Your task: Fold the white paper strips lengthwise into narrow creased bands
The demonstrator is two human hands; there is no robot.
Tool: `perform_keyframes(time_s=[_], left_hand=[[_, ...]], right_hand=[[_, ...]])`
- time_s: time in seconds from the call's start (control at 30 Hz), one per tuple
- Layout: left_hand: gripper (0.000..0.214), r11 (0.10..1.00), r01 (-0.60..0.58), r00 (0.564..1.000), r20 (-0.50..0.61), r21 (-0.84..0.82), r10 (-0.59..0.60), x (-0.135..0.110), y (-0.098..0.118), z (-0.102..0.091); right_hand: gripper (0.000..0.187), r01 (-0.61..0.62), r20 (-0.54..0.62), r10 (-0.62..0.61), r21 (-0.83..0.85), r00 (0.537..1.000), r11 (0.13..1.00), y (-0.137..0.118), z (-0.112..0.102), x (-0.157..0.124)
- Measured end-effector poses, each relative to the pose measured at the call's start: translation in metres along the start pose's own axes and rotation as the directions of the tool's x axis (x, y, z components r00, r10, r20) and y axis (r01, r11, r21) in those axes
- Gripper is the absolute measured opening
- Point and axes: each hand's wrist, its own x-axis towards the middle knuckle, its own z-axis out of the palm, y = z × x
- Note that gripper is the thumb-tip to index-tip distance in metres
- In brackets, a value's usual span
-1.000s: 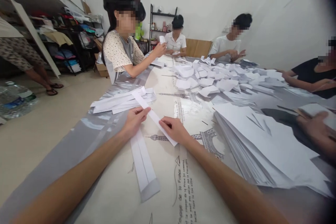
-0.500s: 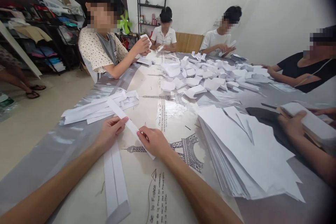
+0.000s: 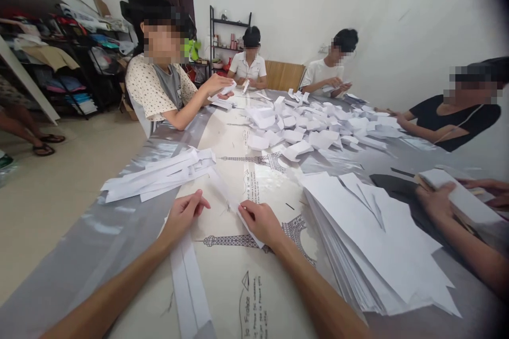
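A narrow folded paper strip [image 3: 223, 185] slants over the table, its upper part blurred by motion. My right hand [image 3: 260, 222] pinches it between thumb and fingers near the lower end. To the left of the strip, my left hand [image 3: 185, 214] is off the paper, its thumb and bent fingers slightly apart with nothing between them. Beneath my left wrist lies a longer creased paper strip [image 3: 189, 288]. Just beyond that hand is a loose pile of folded strips [image 3: 159, 172].
To the right stands a fanned stack of white sheets [image 3: 358, 243]. A heap of folded paper pieces [image 3: 310, 122] covers the far middle of the table. Several co-workers sit around it; at the right edge, another person's hand [image 3: 437, 201] holds a white block-like bundle [image 3: 463, 196].
My left hand has let go of the folded strip and drawn away from it. My right hand still grips it, slightly farther right. The whole view has shifted a little.
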Motion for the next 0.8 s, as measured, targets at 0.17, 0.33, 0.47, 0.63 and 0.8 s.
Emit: perform_keyframes(time_s=[0.17,0.33,0.47,0.63,0.8], left_hand=[[0.058,0.989,-0.123,0.992,0.033,0.076,0.121,0.011,-0.003,0.009],[0.060,0.936,-0.315,0.942,0.168,0.157,0.289,0.036,-0.003,0.023],[0.054,0.859,-0.476,0.874,0.208,0.190,0.438,0.046,-0.002,0.024],[0.044,0.693,-0.678,0.732,0.312,0.246,0.606,0.015,0.002,0.010],[0.024,0.281,-0.621,0.718,0.388,0.732,0.578,-0.034,-0.005,-0.012]], right_hand=[[0.038,-0.027,0.018,0.028,-0.041,0.999,0.999,0.000,0.001,-0.002],[0.040,-0.027,0.035,0.029,-0.066,0.999,0.997,-0.003,0.000,-0.004],[0.037,-0.015,0.050,0.019,-0.067,0.999,0.998,-0.007,-0.005,-0.006],[0.027,0.004,0.071,0.000,-0.062,0.997,0.998,-0.010,-0.011,-0.006],[0.022,0.004,0.061,0.001,-0.087,0.998,0.996,-0.012,-0.009,-0.007]])
